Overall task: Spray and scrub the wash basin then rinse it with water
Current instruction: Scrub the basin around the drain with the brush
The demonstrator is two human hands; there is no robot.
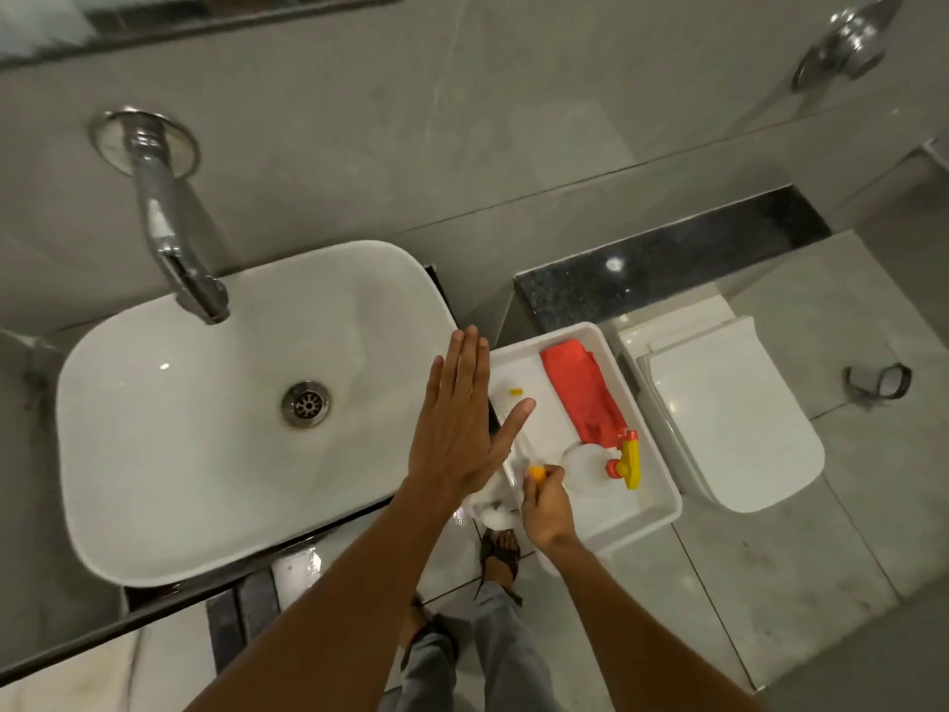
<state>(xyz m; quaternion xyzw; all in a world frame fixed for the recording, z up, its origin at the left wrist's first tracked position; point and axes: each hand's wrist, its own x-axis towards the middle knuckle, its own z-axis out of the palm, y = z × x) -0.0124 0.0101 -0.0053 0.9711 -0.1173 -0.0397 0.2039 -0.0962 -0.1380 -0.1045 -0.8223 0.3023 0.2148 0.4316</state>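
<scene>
Fingers flat and spread, my left hand hovers over the basin rim; my right hand grips an orange-tipped brush by the tray.

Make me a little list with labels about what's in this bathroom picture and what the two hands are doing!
place: bathroom
wash basin: white, looks dry, drain in the middle
tap: on the wall, no water running
tray: white, right of the basin
in the tray: red cloth, clear spray bottle with a yellow and red trigger
left hand: flat, open, holding nothing
right hand: closed on a small orange-tipped thing, too blurry to name
toilet: lid shut, right of the tray
</scene>
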